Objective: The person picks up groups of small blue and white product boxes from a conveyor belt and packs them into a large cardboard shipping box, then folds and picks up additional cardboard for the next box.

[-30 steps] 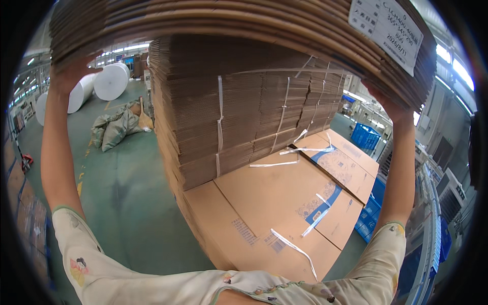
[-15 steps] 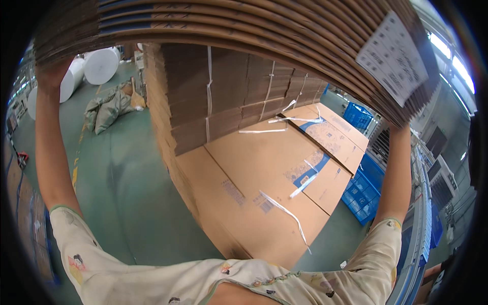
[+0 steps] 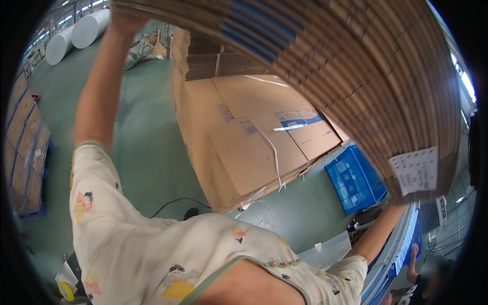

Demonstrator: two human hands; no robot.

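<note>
A thick bundle of flattened cardboard boxes [image 3: 351, 76] is held up in front of me, tilted down toward the right. A white printed label sheet [image 3: 414, 171] sits on the edges of the boxes near the bundle's lower right end. My left hand [image 3: 128, 21] grips the upper left end, its fingers mostly hidden. Under the lower right end, my right hand [image 3: 396, 208] is closed on the bundle, with its fingers out of sight behind the cardboard. Beyond the bundle stands a large pile of flat cartons [image 3: 249, 147], with loose white straps [image 3: 272, 147] lying on top.
A blue plastic crate [image 3: 355, 179] stands on the green floor right of the pile. At lower right are a conveyor [image 3: 389, 254] and another person [image 3: 432, 277]. White paper rolls [image 3: 90, 28] lie far left, and a strapped carton pallet [image 3: 28, 147] stands left.
The bundle has swung to the right and tilted, its right end now lower. My left hand has moved right and up, my right hand down. The carton pile appears shifted in view.
</note>
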